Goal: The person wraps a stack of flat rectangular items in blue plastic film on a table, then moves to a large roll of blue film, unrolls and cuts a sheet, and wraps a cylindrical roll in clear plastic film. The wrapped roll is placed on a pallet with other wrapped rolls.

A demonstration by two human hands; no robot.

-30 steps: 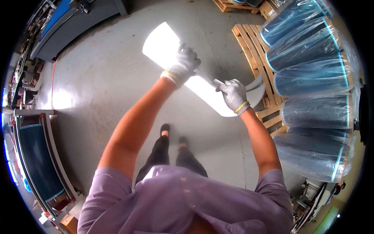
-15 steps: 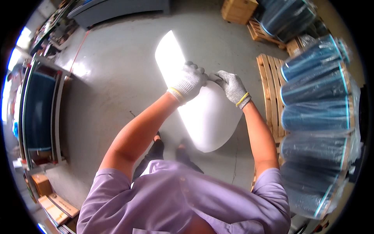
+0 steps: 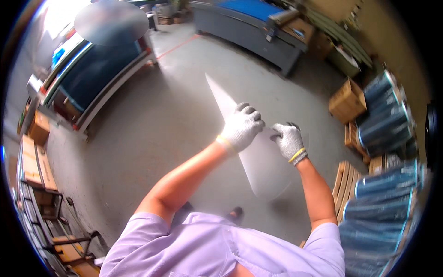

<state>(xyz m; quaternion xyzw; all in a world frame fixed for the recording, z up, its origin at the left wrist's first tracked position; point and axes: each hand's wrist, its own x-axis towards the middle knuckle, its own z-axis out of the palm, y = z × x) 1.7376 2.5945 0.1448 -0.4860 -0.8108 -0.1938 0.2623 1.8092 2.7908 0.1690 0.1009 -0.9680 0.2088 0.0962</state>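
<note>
Both my hands wear pale grey knit gloves with yellow cuff edges. Between them they hold up a white, thin, bendable sheet point(image 3: 265, 171) in front of my body, over the grey floor. My left hand point(image 3: 242, 128) is closed on the sheet's upper edge, its knuckles facing up. Just to its right, my right hand point(image 3: 288, 141) pinches the same edge. The sheet tapers to a point beyond my left hand, and its lower part hangs in a rounded curve below the hands.
A long grey machine table point(image 3: 240, 39) with a blue top stands ahead. Far left is a frame rack point(image 3: 99, 76) with a dark blue sheet or roll. Film-wrapped dark blue rolls point(image 3: 380, 210), a wooden pallet point(image 3: 345, 187) and a cardboard box point(image 3: 348, 101) are on the right.
My view has turned left, so the rack, machine table and rolls have swung clockwise in the picture. Both hands still grip the white sheet, which looks less brightly lit.
</note>
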